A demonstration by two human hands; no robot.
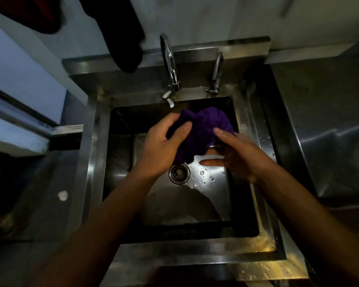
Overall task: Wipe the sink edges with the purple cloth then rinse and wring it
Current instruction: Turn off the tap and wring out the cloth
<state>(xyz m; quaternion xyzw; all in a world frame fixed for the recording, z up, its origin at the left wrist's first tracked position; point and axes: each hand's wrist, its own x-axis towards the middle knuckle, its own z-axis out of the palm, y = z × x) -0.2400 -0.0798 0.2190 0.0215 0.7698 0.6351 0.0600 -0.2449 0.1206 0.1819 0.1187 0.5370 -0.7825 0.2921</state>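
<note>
Over the basin, just above centre frame: purple cloth bunched into a loose wad, held in the air above the drain, below the spout of the tall faucet. Long axis running roughly from upper right to lower left, its lower tail hanging toward the drain. Left hand wrapped around the cloth's left and lower part, fingers curled partly closed on it, thumb across the front. Right hand at the cloth's right side, mostly open, fingers spread; index laid against the fabric, lower fingers extended beneath it — touching rather than clamping, though true grip hidden behind the wad. Both hands equally near; left carrying the weight. Skin wet and glinting. Droplets on the sink floor, water film along the sink rim at lower right. No stream visible from either faucet. Probably between rinse and wring: next calls for closing the right hand and twisting against the left.
</note>
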